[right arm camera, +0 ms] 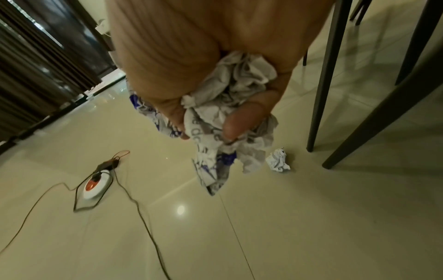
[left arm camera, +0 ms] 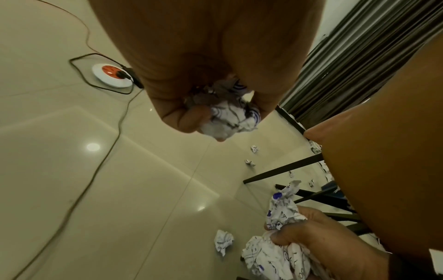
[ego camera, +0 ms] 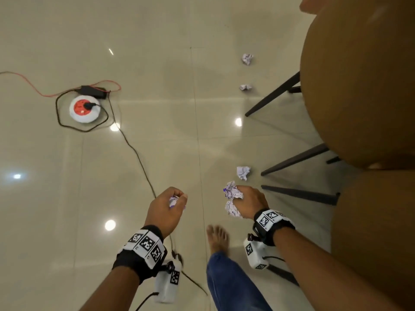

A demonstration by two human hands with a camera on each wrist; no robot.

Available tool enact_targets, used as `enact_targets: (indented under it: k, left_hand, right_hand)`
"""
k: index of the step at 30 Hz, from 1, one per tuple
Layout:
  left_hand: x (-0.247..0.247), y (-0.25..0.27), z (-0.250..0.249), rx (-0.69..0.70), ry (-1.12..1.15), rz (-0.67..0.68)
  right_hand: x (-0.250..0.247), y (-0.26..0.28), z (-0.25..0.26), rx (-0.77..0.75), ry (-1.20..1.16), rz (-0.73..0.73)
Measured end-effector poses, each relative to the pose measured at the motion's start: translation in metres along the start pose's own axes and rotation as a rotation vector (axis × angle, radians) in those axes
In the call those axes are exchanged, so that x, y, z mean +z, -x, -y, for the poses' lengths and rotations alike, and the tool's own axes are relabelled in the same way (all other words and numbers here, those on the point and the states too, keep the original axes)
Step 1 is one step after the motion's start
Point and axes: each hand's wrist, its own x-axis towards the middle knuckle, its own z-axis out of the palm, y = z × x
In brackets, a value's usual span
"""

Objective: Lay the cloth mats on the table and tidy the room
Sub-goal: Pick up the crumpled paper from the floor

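- Right hand (ego camera: 251, 202): fingers curled round a bundle of crumpled papers (ego camera: 232, 196), held above the floor (ego camera: 157, 153).
- Left hand (ego camera: 167, 209): fingers closed on 1 paper ball (left arm camera: 230, 117).
- 3 more paper balls lie on the floor: nearest (ego camera: 243, 172) just beyond the right hand, beside the chair legs (ego camera: 294, 158); 2 farther out (ego camera: 245, 87) (ego camera: 247, 59).
- Extension reel (ego camera: 84, 108) with cables lies well apart, left.

No legible wording — only blurred blue print on the crumpled paper (right arm camera: 215, 121), square black-and-white codes on wristbands (ego camera: 147, 243).
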Motion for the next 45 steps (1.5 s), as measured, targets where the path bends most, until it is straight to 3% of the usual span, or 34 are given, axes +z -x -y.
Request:
enact_targets:
  k: [9,16,23,27,30,34,38,45]
  left_hand:
    - [0.029,-0.105,-0.094,0.104,-0.049,0.157]
    - [0.042,-0.171,-0.109,0.146,-0.113,0.297]
    - [0.065,-0.259,-0.06,0.19,-0.2,0.438]
    - [0.1,-0.326,-0.009,0.196,-0.299,0.476]
    - [0.127,-0.368,0.025,0.213,-0.364,0.498]
    - [0.142,-0.399,0.054,0.231,-0.409,0.513]
    - [0.124,-0.397,0.045,0.182,-0.385,0.496]
    - [0.032,-0.38,-0.054,0.14,-0.373,0.473]
  right_hand:
    - [-0.055,-0.049,-0.007,0.151,-0.082,0.135]
    - [-0.056,-0.072,-0.009,0.276,-0.137,0.11]
    - [-0.003,-0.159,-0.02,0.396,-0.2,0.053]
    - [0.072,-0.262,-0.089,0.422,-0.197,0.01]
    - [0.097,-0.309,-0.105,0.423,-0.136,0.012]
    - [0.114,-0.323,-0.082,0.401,-0.12,0.023]
    - [0.115,-0.307,-0.035,0.302,-0.165,0.039]
    - [0.007,-0.276,0.066,0.119,-0.229,0.078]
